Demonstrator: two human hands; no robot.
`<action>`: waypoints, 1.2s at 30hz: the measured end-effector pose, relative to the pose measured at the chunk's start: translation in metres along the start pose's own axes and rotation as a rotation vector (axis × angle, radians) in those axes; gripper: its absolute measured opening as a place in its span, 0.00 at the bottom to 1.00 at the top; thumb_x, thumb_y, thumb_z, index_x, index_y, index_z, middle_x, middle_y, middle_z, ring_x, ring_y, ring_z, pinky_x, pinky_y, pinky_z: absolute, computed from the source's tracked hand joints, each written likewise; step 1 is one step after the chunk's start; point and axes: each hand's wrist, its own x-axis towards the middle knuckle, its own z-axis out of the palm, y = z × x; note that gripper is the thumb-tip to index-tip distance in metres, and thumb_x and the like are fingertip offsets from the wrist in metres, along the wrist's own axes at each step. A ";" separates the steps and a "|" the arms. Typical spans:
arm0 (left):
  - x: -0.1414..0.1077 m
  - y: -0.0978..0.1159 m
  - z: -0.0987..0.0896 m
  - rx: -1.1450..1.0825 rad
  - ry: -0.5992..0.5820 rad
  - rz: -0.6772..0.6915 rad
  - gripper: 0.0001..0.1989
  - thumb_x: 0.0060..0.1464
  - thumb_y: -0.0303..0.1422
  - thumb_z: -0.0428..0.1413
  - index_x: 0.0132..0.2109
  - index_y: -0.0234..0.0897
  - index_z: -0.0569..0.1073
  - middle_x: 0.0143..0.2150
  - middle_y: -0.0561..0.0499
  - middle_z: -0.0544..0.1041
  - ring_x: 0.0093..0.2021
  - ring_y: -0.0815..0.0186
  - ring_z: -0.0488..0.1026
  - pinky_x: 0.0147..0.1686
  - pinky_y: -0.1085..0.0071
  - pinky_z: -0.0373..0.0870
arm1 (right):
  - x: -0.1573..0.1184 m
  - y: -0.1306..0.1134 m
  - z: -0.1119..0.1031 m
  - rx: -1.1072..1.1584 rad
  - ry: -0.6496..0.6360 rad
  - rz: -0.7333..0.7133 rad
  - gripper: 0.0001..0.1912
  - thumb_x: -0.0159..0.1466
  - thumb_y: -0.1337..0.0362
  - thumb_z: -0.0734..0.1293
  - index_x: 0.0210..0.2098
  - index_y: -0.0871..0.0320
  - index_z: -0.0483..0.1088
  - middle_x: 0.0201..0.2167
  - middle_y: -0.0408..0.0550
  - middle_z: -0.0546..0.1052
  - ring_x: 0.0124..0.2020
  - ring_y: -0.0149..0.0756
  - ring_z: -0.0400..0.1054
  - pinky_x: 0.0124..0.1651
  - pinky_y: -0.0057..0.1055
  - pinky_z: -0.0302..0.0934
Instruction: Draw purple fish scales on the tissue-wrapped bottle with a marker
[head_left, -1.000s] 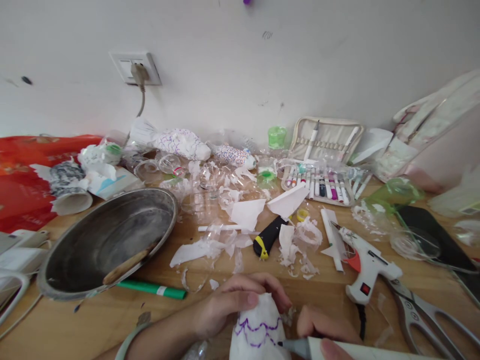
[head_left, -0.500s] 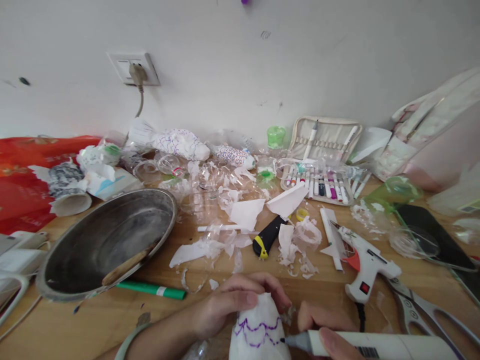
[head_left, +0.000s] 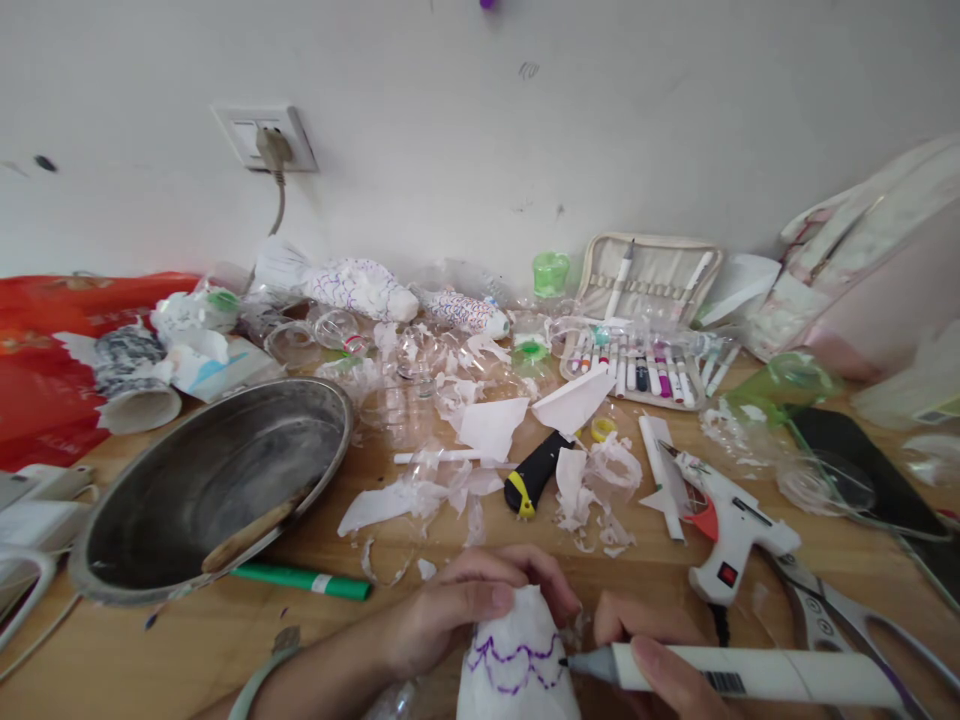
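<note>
My left hand is closed round the top of a white paper-covered form at the bottom centre. Wavy purple scallop lines run across its front, and its lower end is cut off by the frame. In my right hand is a white marker with a grey collar, held nearly level. Its dark tip meets the right side of the form, at the end of a purple line. Two white fish shapes with drawn scales, a larger fish and a smaller fish, lie near the wall.
A metal basin with a wooden handle inside stands left, beside a green tube. Paper scraps and a black-yellow cutter lie ahead. A glue gun, scissors and phone are right; a marker case stands behind.
The marker tip has shifted slightly up along the form's right edge, and the marker's body has risen a little. My left hand and the form stay almost still.
</note>
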 end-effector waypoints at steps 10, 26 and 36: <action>0.001 0.000 0.000 -0.009 0.001 -0.004 0.16 0.49 0.39 0.53 0.30 0.29 0.79 0.39 0.42 0.74 0.38 0.60 0.69 0.38 0.67 0.62 | 0.003 0.000 -0.002 -0.102 0.007 -0.051 0.31 0.63 0.38 0.51 0.19 0.57 0.59 0.14 0.38 0.58 0.18 0.29 0.52 0.23 0.27 0.44; 0.001 0.001 0.001 -0.019 0.001 0.009 0.16 0.49 0.38 0.53 0.32 0.29 0.79 0.39 0.42 0.74 0.39 0.60 0.70 0.40 0.67 0.63 | 0.002 -0.006 -0.002 -0.147 0.020 -0.073 0.32 0.63 0.37 0.50 0.19 0.57 0.58 0.15 0.38 0.58 0.18 0.28 0.51 0.24 0.27 0.44; 0.000 0.000 0.001 0.000 -0.008 -0.009 0.17 0.49 0.39 0.53 0.31 0.30 0.79 0.40 0.42 0.74 0.38 0.60 0.69 0.38 0.67 0.62 | 0.001 -0.007 0.002 -0.100 0.041 0.022 0.33 0.60 0.34 0.50 0.19 0.57 0.59 0.13 0.38 0.58 0.17 0.29 0.53 0.22 0.27 0.43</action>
